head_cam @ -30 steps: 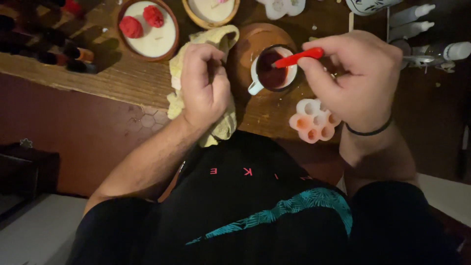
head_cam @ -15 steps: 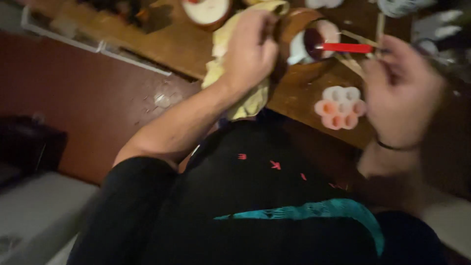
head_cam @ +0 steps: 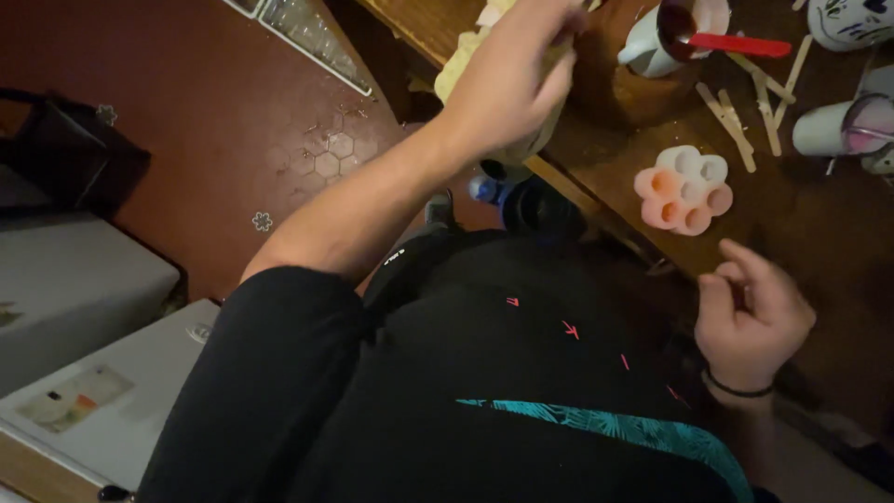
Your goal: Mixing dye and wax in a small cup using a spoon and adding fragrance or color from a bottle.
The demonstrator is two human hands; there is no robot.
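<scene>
Pale yellow crumpled cloth [head_cam: 466, 58] lies at the near edge of the dark wooden counter [head_cam: 819, 224], pinned under the left hand [head_cam: 521, 70], whose fingers curl down and close on it, likely for wiping spills. Beside it stands a white enamel mug of dark red liquid [head_cam: 666, 33] with a red plastic stirring stick [head_cam: 736, 44] left leaning in it, handle resting on the rim so it stays within reach. The right hand [head_cam: 750, 317] hangs just off the counter edge, fingers loosely half-curled and holding nothing, near the pink-and-white flower-shaped silicone mould [head_cam: 684, 189]; flat wooden sticks [head_cam: 745, 107] lie scattered between mug and mould.
</scene>
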